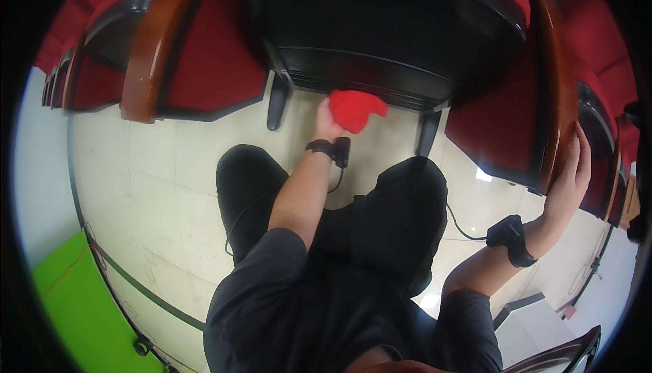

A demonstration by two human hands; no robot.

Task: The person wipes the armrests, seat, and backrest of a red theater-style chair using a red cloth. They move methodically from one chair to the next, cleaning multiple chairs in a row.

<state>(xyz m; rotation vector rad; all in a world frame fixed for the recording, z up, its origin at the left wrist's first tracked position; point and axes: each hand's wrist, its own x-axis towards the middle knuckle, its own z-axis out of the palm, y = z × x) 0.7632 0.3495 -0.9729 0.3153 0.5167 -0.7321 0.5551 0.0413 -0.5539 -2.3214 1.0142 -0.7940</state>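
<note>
That left hand [327, 120] grips a red cloth [356, 110] which, with haste, could snag on the black seat [387, 26]; the right hand [572, 169] lies open against the armrest [558, 81].

The cloth [353, 111] is bright red — chair back [380, 23] black, armrests [151, 54] brown, floor [170, 189] cream

Reaches ahead with bare left hand [327, 120], mostly hidden past the knuckles; holds bare right hand [566, 186] well to its right, fingers [582, 161] extended, elbow [465, 283] bent behind.
</note>
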